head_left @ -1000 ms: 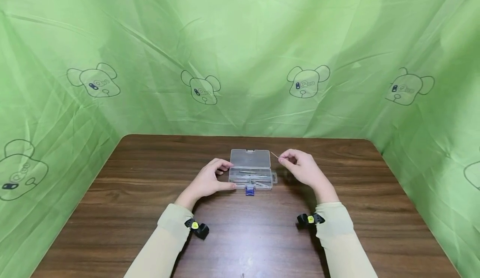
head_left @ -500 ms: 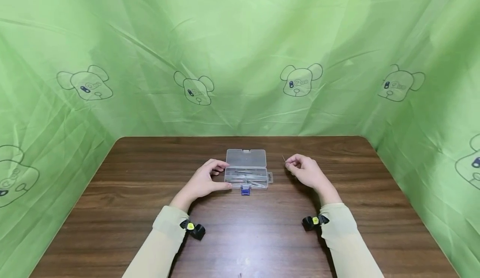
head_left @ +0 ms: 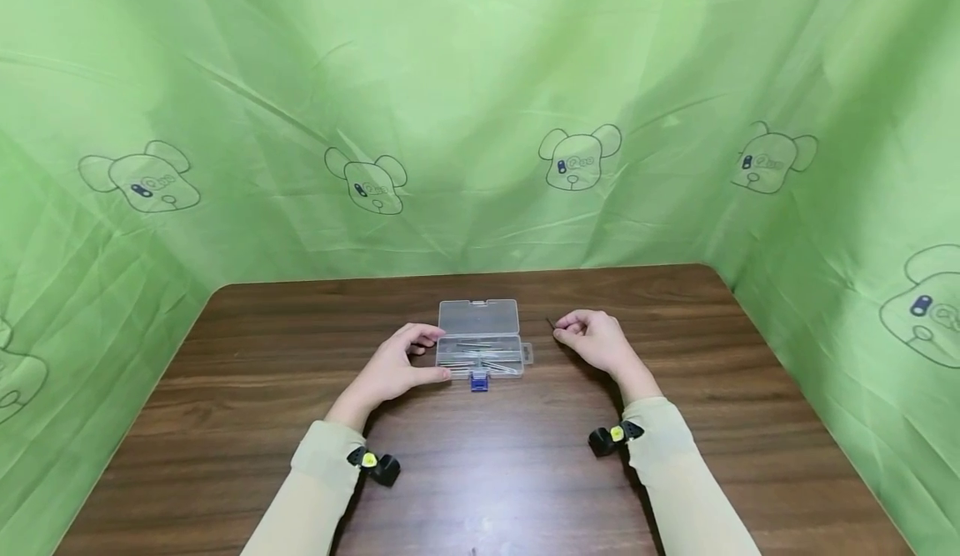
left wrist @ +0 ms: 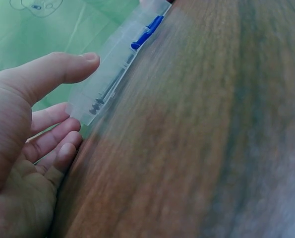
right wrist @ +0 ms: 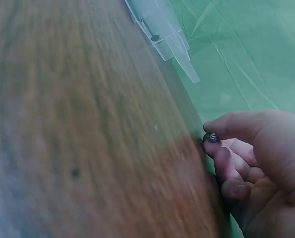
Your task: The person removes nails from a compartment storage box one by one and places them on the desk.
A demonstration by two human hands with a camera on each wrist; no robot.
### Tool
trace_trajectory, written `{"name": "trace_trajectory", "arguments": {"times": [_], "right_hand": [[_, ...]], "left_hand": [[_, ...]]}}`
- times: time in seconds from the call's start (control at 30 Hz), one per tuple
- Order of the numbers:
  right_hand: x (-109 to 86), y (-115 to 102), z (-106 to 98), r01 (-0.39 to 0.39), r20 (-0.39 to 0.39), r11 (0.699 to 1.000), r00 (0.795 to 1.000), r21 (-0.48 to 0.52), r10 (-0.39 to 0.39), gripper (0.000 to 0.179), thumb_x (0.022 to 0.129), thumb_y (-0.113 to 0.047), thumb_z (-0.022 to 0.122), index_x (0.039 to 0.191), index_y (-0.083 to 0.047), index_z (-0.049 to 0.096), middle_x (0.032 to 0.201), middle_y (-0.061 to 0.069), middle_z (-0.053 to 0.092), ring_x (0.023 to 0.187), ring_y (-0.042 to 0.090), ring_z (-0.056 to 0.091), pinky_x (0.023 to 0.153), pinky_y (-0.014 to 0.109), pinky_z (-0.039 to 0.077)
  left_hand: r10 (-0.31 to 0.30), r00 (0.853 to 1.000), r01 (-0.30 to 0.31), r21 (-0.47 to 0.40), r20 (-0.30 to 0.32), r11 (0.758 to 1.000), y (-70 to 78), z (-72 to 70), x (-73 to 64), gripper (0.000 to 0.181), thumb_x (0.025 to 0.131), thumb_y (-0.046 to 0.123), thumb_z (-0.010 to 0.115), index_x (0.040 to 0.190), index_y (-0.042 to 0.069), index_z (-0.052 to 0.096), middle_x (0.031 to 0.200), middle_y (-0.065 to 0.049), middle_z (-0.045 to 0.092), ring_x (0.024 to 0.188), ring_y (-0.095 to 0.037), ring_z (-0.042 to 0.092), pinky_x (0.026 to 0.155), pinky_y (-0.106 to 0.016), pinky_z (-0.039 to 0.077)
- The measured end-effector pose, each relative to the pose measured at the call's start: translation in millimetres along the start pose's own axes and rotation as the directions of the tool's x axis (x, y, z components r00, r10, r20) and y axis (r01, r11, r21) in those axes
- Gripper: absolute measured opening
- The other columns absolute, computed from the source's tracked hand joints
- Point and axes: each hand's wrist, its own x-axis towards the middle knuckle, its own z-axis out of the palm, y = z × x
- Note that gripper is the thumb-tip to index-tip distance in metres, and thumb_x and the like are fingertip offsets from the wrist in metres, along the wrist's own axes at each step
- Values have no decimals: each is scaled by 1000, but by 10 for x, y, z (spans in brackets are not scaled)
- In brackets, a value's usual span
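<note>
A clear plastic box [head_left: 479, 354] with its lid raised stands on the table, several nails [head_left: 483, 346] lying inside. My left hand [head_left: 397, 364] holds the box at its left end, thumb along the front corner and index finger at the back one. Off to the box's right, my right hand [head_left: 598, 343] pinches a nail [head_left: 551, 323] between thumb and index finger, low over the wood. In the right wrist view the nail's round head [right wrist: 213, 138] shows at the fingertips; most of its shank is hidden there.
The box has a blue latch [head_left: 479, 382] at the front and a clear hanging tab [head_left: 528, 353] on its right end. Green cloth [head_left: 465, 231] with printed bear heads hangs round the back and sides of the brown wooden table [head_left: 480, 464].
My right hand has drawn away from the lid to the right and come lower, then slightly back left, with the nail turning. My left hand stays at the box. The head view has shifted slightly.
</note>
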Motion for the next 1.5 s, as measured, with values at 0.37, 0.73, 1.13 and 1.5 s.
{"name": "trace_trajectory", "arguments": {"times": [0.37, 0.73, 1.13, 1.5], "right_hand": [[5, -11, 16, 6, -12, 1000, 1000, -12, -6, 13, 92, -20, 85, 99, -10, 82, 78, -6, 73, 71, 10, 64, 71, 31, 51], [-11, -16, 16, 2, -9, 999, 1000, -35, -2, 14, 93, -23, 86, 98, -10, 81, 78, -5, 74, 71, 9, 64, 73, 33, 51], [-17, -284, 4, 31, -78, 996, 996, -82, -38, 22, 93, -27, 88, 103, -9, 80, 84, -4, 75, 77, 14, 68, 76, 36, 54], [62, -826, 269, 337, 138, 941, 933, -7, -333, 15, 94, -15, 88, 108, -12, 83, 97, -3, 74, 93, 19, 71, 86, 43, 59]], "left_hand": [[0, 1000, 0, -2, 1, 1000, -32, -10, -17, 68, 83, 30, 99, 141, 10, 69, 134, -6, 68, 122, -26, 63, 106, -47, 53], [6, 1000, -6, -12, 11, 1000, -6, 9, 18, 68, 83, 29, 98, 141, 10, 68, 135, -6, 69, 123, -28, 63, 107, -51, 53], [12, 1000, -12, -8, 15, 1000, -24, 22, 33, 67, 84, 31, 98, 140, 11, 68, 132, -6, 69, 120, -26, 63, 105, -49, 52], [20, 1000, -20, -8, -1, 1000, -42, 16, 18, 67, 82, 29, 99, 138, 10, 68, 127, -6, 69, 118, -25, 63, 104, -48, 53]]}}
